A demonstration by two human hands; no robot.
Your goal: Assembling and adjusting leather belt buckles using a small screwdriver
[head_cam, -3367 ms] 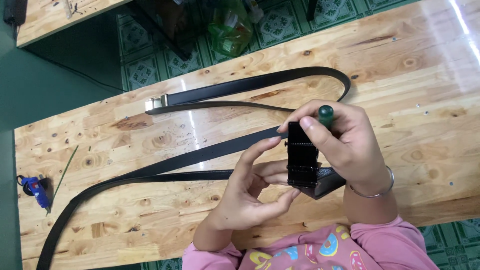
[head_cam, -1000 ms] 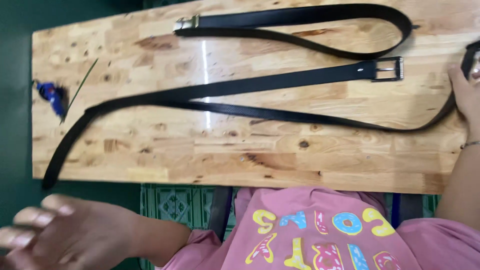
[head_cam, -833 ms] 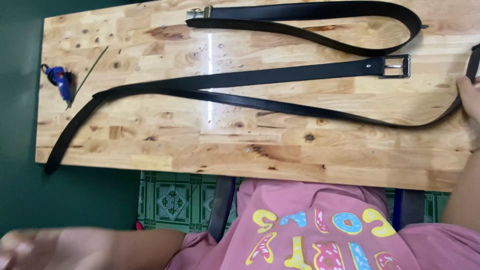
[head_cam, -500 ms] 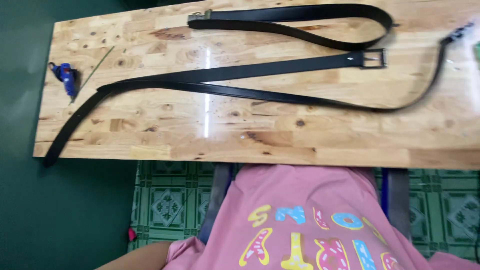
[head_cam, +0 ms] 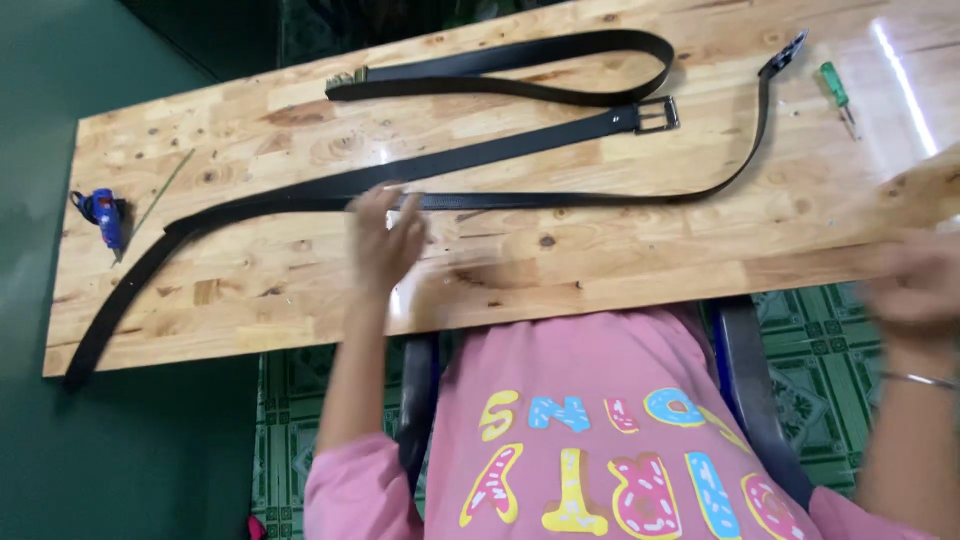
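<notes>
My left hand (head_cam: 388,240) is raised over the wooden table (head_cam: 300,290), fingers apart, just below the long black belt (head_cam: 480,160) that doubles back across the board to its metal buckle (head_cam: 656,115). It holds nothing and is blurred by motion. My right hand (head_cam: 915,290) is at the table's right front edge, very blurred, with a bangle on the wrist. A green-handled screwdriver (head_cam: 835,92) lies on the table above it.
A second black belt (head_cam: 520,70) lies looped along the far edge. A blue glue gun (head_cam: 105,215) and a thin stick (head_cam: 163,190) lie at the left end. A green wall is on the left, with patterned green floor tiles (head_cam: 330,400) below the table.
The left hand has come up from below the table edge onto the board near the belt. The right hand has left the belt end and dropped to the right front edge. The view shifted.
</notes>
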